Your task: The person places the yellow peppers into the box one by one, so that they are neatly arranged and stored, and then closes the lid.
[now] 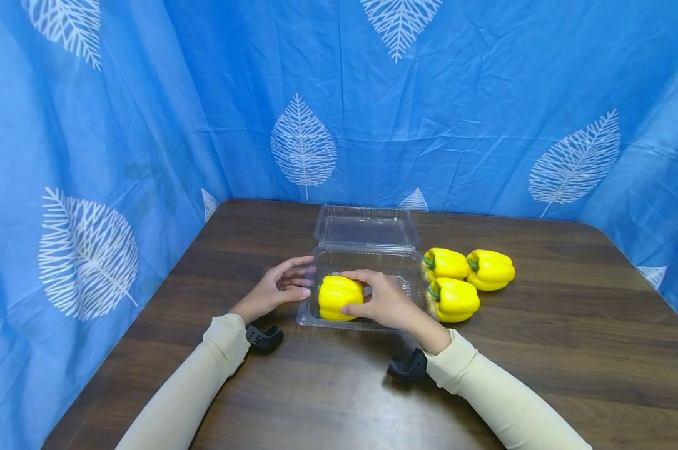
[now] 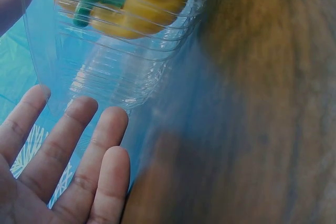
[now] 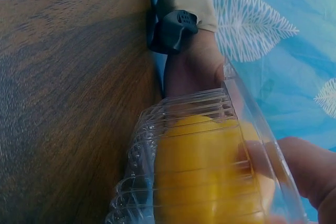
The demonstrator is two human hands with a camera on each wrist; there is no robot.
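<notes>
Yellow and glossy, one blocky bell pepper (image 1: pixel 339 299) is inside the clear plastic container (image 1: pixel 373 257), pinched by the right hand (image 1: pixel 388 301); its placing seems almost done. The left hand (image 1: pixel 271 290), fingers extended, holds nothing beside the left wall. Three other yellow bell peppers (image 1: pixel 454 301) lie outside, at right, probably left to do. Farther, the clear hinged lid (image 1: pixel 367 230) is folded back. No brand or writing is readable.

Left arm (image 1: pixel 178 390): runs from near left inward to the far side; pale left sleeve (image 1: pixel 226 340) folded at the cuff.
Left hand (image 1: pixel 273 289): palm turned right; left fingers (image 2: pixel 58 150) relaxed, nearly straight, slightly apart.
Left thumb (image 1: pixel 294 295): extended right, nearer than the fingers.
Right arm (image 1: pixel 502 387): reaches from near right toward far left.
Right hand (image 1: pixel 388 301): gripping, right thumb (image 1: pixel 353 310) nearer, fingers farther.
</notes>
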